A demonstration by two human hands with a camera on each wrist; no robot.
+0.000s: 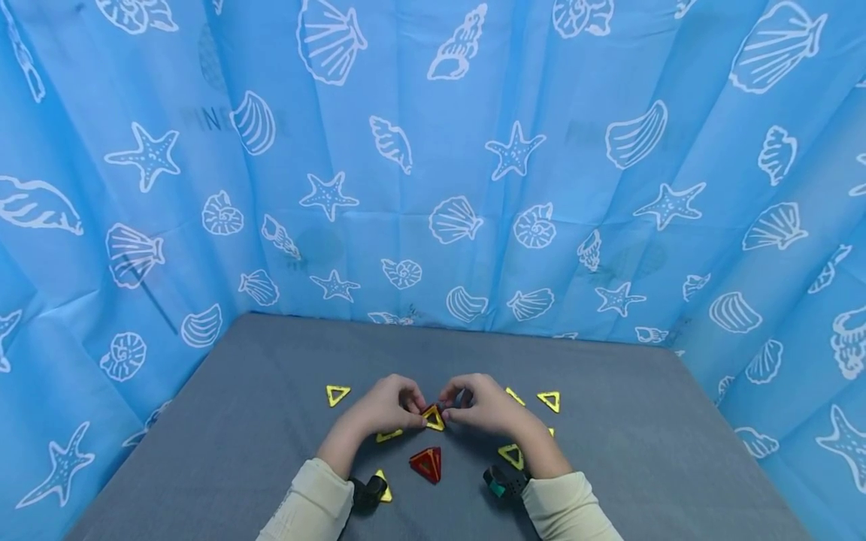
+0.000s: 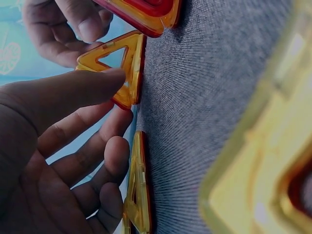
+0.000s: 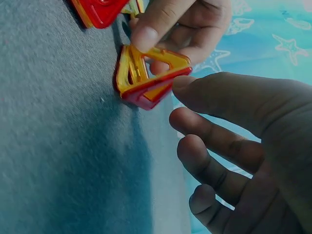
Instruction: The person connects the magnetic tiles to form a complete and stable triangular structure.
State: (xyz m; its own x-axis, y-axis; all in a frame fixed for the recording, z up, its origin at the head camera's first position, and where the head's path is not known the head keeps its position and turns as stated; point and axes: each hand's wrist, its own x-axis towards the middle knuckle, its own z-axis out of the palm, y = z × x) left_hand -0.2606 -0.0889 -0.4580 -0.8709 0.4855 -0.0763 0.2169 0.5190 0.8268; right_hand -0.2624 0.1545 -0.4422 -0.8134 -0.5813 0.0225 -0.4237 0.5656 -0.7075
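Note:
A small pyramid of yellow and red triangular magnetic tiles [image 1: 434, 418] stands between the two hands. My left hand [image 1: 389, 406] pinches its left side, thumb flat over a yellow tile [image 2: 135, 66] in the left wrist view. From the other side, my right hand [image 1: 480, 406] holds the pyramid at a corner, the thumb tip on a red tile edge [image 3: 155, 87] in the right wrist view. Nearer the body sits a second, mostly red tile pyramid [image 1: 426, 464]. Beside the left fingers lies a yellow triangle tile [image 2: 138, 190], partly behind the hand in the head view.
Loose yellow triangle tiles lie about the grey table [image 1: 284, 466]: one at the far left [image 1: 337, 394], one at the right [image 1: 549, 401], one by the right wrist [image 1: 512, 455], one by the left wrist strap [image 1: 383, 485]. A blue shell-print curtain [image 1: 419, 188] borders the table.

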